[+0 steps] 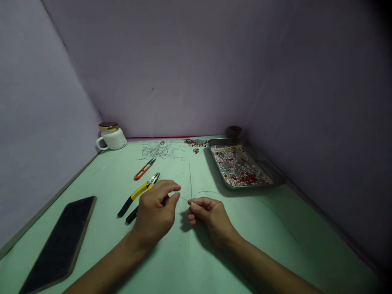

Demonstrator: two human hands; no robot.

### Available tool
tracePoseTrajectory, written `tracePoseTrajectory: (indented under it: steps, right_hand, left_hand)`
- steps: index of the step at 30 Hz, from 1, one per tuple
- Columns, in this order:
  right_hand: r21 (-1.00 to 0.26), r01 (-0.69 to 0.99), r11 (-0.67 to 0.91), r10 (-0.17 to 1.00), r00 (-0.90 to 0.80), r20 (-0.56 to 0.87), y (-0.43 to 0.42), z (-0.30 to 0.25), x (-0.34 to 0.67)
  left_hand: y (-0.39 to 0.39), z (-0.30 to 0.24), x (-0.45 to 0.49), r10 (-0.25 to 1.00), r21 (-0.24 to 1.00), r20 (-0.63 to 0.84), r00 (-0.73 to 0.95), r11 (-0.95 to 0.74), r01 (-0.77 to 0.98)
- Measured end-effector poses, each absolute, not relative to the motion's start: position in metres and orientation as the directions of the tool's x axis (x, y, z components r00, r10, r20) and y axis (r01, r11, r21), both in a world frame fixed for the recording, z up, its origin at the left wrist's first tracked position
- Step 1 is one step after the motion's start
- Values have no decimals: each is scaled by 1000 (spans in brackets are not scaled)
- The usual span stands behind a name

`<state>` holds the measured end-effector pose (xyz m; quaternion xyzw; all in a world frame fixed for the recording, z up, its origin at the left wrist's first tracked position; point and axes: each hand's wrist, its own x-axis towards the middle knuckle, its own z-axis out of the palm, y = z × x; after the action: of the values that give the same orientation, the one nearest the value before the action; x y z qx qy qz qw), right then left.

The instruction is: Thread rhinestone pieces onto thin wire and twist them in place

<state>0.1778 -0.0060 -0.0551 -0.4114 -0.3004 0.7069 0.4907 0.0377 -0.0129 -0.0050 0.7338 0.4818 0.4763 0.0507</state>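
Head camera: my right hand [211, 214] pinches thin wire [190, 181] to the left of the bead tray [251, 186]; my left hand [157, 206] curls narrowly beside it, gripping or not, I cannot tell.

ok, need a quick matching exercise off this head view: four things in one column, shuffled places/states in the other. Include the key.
Things
1. thin wire
2. pliers
3. metal tray
4. mug

Places and states
A. yellow and black, partly hidden behind the left hand
B. white, with a lid on, at the far left
C. pinched by the right hand, one length standing upright
D. holding red and pale beads, on the right

Pairs: 1-C, 2-A, 3-D, 4-B
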Motion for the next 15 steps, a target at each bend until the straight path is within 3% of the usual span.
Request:
tracePoseTrajectory:
  steps: [4,9,15]
  right_hand:
    - [-838,-428,-338,939,-207,-274,-7,-57,178]
    - [-852,-406,-332,940,-219,-262,-9,-56,175]
    - [-844,-413,-343,937,-214,-276,-10,-52,173]
  left_hand:
    - [-15,-14,40,813,510,523,256,-539,670]
    - [-16,-11,44,934,552,228,274,-356,754]
    - [-14,-5,42,940,527,162,300,-339,779]
